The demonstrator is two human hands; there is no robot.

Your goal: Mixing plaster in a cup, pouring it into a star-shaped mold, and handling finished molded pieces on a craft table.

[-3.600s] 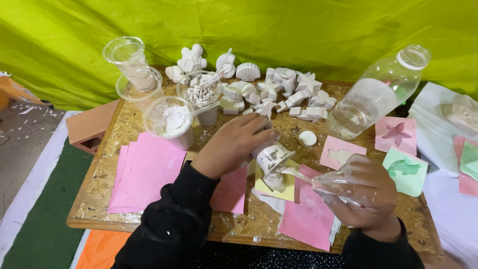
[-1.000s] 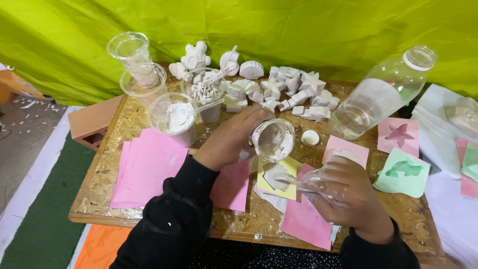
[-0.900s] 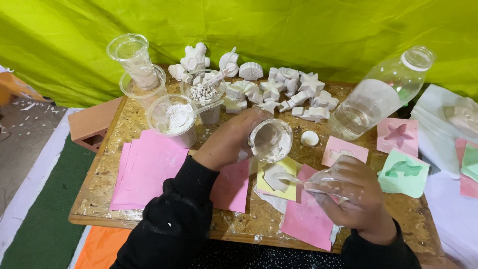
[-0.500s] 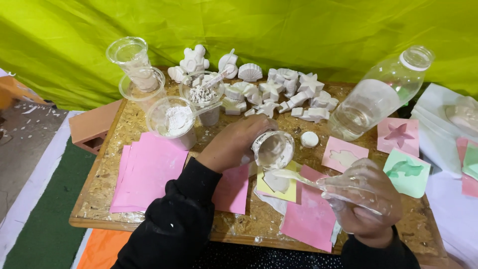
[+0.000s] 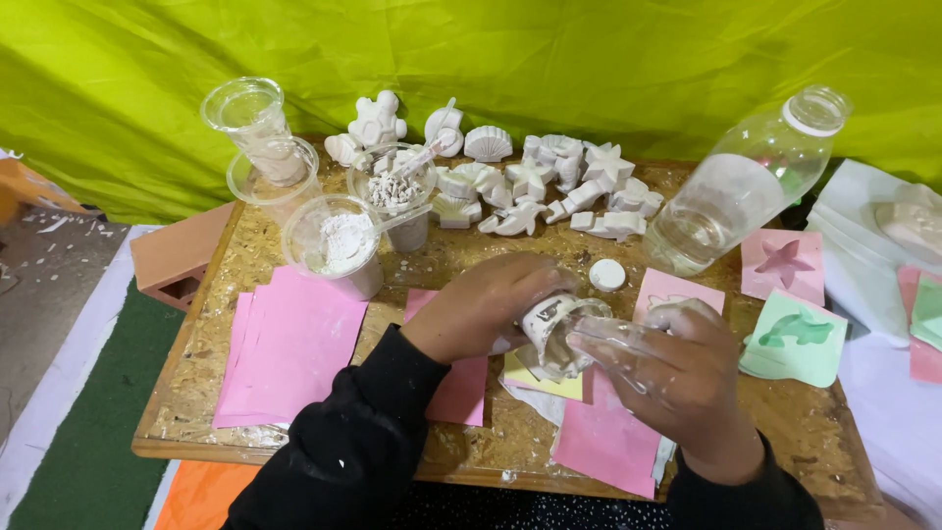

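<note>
My left hand grips a small clear cup smeared with white plaster, tipped on its side with its mouth towards my right hand. My right hand holds a clear plastic piece whose end reaches into the cup's mouth; I cannot tell exactly what kind of piece it is. Both hands meet over a yellow sheet and pink sheets near the front of the chipboard table.
White plaster figures line the back. Cups of white powder and plaster scraps, stacked clear cups, a leaning bottle of water, its white cap, a pink star mould, a green mould, a brick.
My left hand has tipped the cup from mouth-up onto its side. My right hand has moved in closer, bringing the clear piece up to the cup's mouth.
</note>
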